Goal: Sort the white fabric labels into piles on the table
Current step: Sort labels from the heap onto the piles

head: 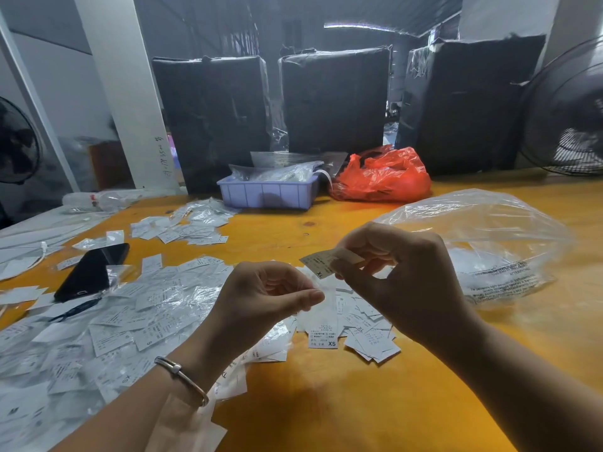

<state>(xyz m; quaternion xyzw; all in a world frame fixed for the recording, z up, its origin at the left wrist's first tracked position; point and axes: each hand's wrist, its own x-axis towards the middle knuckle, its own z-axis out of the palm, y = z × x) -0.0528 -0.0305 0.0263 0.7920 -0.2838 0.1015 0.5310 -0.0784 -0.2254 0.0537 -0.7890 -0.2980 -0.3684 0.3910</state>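
Spanning the view, the yellow tabletop (pixel 326 402) carries loose white labels (pixel 130 321) at left and centre. Above them, the right hand (pixel 401 275) pinches an XL label (pixel 318 261); the left hand (pixel 261 295), fingers curled, pinches a translucent sleeve (pixel 313 316).
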